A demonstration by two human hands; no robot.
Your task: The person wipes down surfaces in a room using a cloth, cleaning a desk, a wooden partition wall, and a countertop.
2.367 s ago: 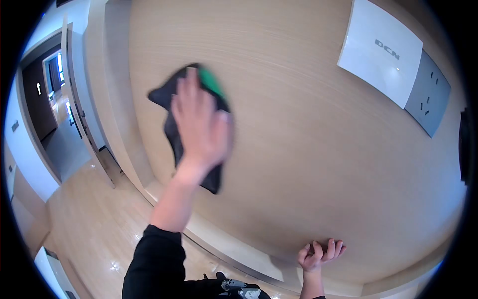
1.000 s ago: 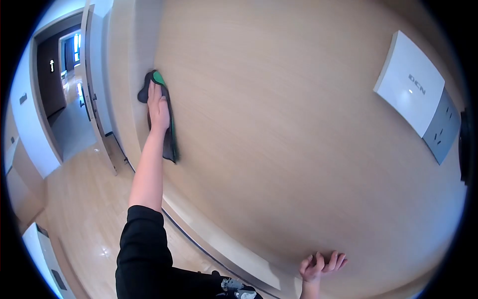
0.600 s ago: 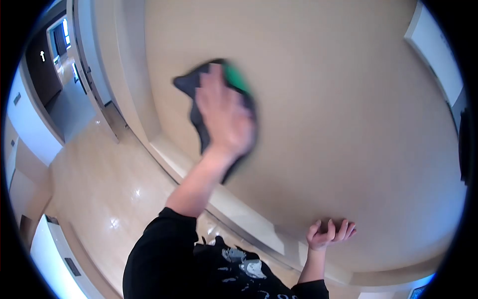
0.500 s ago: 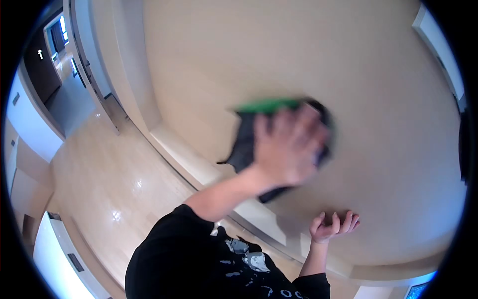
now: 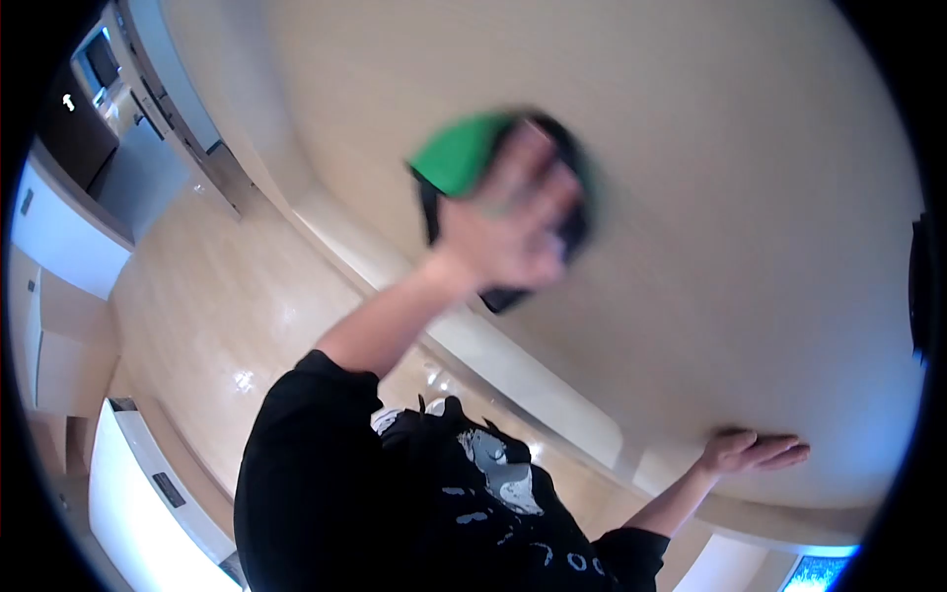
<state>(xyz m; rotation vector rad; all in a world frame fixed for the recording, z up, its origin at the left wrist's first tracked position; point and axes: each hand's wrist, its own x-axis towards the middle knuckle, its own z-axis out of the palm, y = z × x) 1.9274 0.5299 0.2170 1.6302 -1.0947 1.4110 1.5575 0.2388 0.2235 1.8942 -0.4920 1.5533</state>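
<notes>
A black and green cloth (image 5: pixel 452 158) lies against the beige wall, partly folded so that its green side shows at the upper left. On top of it is my left hand (image 5: pixel 503 217), pressing and holding it; motion blurs the fingers. Lower right, my right hand (image 5: pixel 755 451) is stretched out with its fingers long and nothing in it. It is close to the wall surface, but I cannot tell if it touches.
The beige wall (image 5: pixel 710 247) fills most of the view, with a pale ledge (image 5: pixel 513 380) along its foot. A shiny tiled floor (image 5: pixel 217 306) runs to a doorway at the upper left. A white cabinet-like unit (image 5: pixel 138 493) stands lower left. A dark object (image 5: pixel 919 286) is at the right edge.
My left hand has moved up and left with the cloth, and more of its green side shows. My right hand has moved right and its curled fingers have straightened.
</notes>
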